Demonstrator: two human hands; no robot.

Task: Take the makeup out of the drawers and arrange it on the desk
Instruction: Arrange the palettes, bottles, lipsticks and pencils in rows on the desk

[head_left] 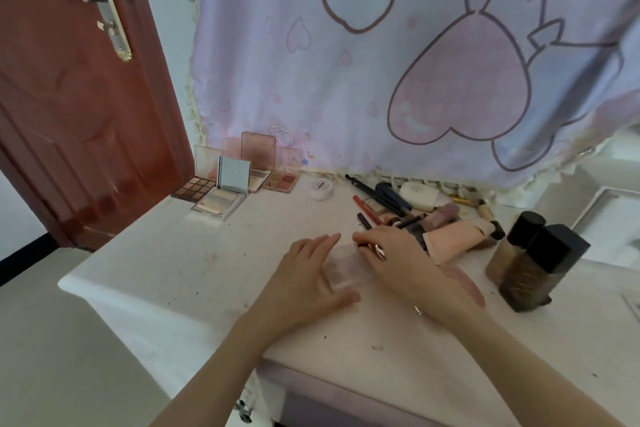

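On the white desk (166,253) a clear, pale-pink makeup case (341,269) lies flat between my hands. My left hand (308,277) holds its left side, fingers straight along the top and thumb at the near edge. My right hand (394,260) rests on its right end, fingers curled round a slim dark pencil and a rose-gold tipped stick. Just behind lies a pile of pencils, brushes and tubes (415,208), with a peach tube (457,236) at its front. Several open palettes (221,191) stand at the back left.
Two dark-capped foundation bottles (533,263) stand at the right. A small white jar (321,188) sits near the back. A pink heart-print cloth (381,62) hangs behind the desk. A red-brown door (69,97) is at the left. A pink smear marks the desk by my right wrist.
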